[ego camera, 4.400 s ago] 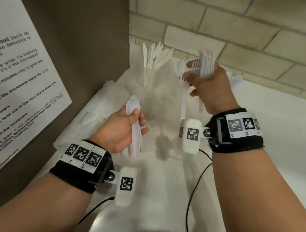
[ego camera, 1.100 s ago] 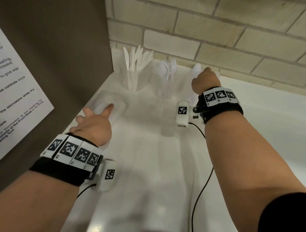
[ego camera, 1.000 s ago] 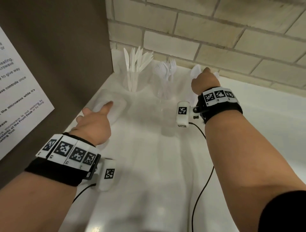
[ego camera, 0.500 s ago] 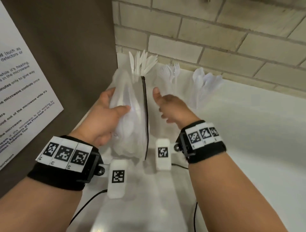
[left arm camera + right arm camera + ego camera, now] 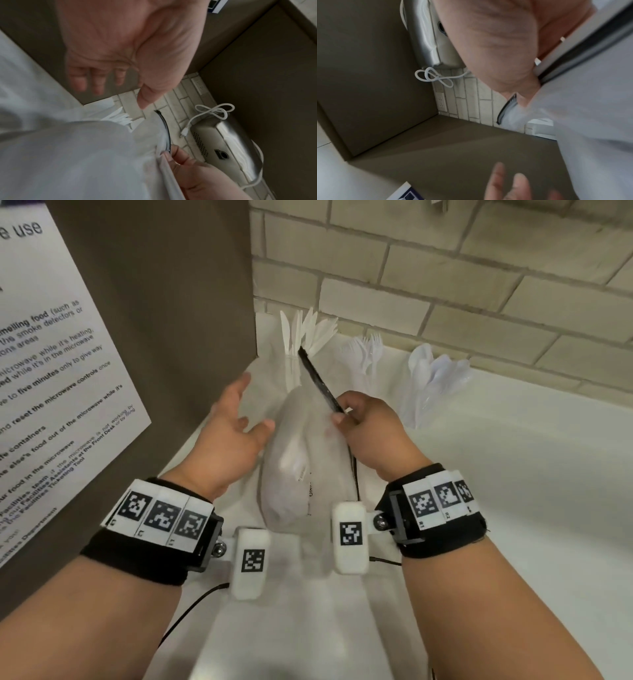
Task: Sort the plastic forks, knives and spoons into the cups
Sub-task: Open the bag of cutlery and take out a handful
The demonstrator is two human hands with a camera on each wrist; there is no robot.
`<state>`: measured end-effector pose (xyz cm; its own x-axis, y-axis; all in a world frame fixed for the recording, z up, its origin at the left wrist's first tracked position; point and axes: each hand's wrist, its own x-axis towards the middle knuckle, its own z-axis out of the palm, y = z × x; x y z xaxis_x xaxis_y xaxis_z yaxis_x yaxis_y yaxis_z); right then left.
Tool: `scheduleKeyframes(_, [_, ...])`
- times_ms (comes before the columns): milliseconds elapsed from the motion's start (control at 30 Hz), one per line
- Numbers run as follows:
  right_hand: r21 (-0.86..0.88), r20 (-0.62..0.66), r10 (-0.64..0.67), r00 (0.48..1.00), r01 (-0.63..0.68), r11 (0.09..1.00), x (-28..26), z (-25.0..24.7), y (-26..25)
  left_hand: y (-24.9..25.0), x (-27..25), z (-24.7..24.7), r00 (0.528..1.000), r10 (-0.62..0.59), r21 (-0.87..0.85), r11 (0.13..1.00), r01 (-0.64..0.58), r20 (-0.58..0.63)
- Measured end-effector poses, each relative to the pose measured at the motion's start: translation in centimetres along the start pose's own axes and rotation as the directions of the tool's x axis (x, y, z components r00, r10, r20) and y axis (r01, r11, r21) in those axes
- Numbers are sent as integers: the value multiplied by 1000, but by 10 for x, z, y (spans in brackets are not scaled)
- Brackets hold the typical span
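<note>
Knives [image 5: 310,332], forks [image 5: 367,348] and spoons [image 5: 436,373] stand sorted, while the right hand [image 5: 368,433] pinches a seemingly part-full bag [image 5: 301,460], left hand [image 5: 233,429] spread loose.

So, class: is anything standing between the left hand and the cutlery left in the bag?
Yes: the clear bag itself. The right hand pinches its black zip strip, while the open left hand is outside, beside the bag's wall.

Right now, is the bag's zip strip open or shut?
Cannot tell: the right hand pinches the bag's black strip, whose seam is blurred.
</note>
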<state>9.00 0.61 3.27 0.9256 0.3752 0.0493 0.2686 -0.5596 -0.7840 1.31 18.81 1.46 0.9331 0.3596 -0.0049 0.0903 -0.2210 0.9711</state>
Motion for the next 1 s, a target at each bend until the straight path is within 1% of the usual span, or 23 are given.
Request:
scheduleKeyframes(67, [-117,62,-83,995,90,989,-2,-6,-7,10,2,-3,984,179,38,983,-178,2])
scheduleKeyframes(100, [-169,101,-113,988,129,977,-3,-8,-10,13,4,-4,972,231,38,972,-232,30])
scheduleKeyframes(167, [-193,185,-121,975,156,969,-5,-13,-18,16,8,-5,959,274,15,961,-276,75])
scheduleKeyframes(200, [-194,220,-116,969,160,968,-7,-15,-21,18,11,-4,958,279,3,960,-280,71])
scheduleKeyframes(267, [-203,235,-114,965,164,965,-10,-18,-25,21,15,-2,962,271,-17,962,-271,10])
scheduleKeyframes(333, [-162,193,-138,971,170,972,-12,-19,-31,24,17,-1,966,251,-34,967,-254,-66])
scheduleKeyframes(400, [-66,101,-179,979,186,980,-10,-18,-38,27,16,-1,965,250,-23,967,-253,-81])
scheduleKeyframes(500, [-18,-12,-257,966,257,966,-5,-11,-51,34,9,4,957,289,-1,957,-289,-8])
scheduleKeyframes(567, [-6,-43,-291,956,291,957,-2,-7,-56,39,5,6,950,313,11,950,-313,15])
scheduleKeyframes(667, [-46,-70,-314,947,311,949,0,-8,-59,45,2,3,945,321,4,947,-322,54])
scheduleKeyframes(767, [-93,-57,-305,951,299,950,2,-11,-62,47,2,-1,951,295,-12,955,-295,89])
scheduleKeyframes(867, [-140,-36,-269,963,261,955,2,-10,-64,51,2,-2,966,249,-39,968,-247,68])
scheduleKeyframes(933, [-64,-60,-216,975,212,975,0,-10,-64,55,1,-2,969,239,-58,970,-235,68])
scheduleKeyframes(1000, [-15,-66,-177,982,177,984,-2,-10,-64,58,0,-2,966,244,-34,970,-242,84])
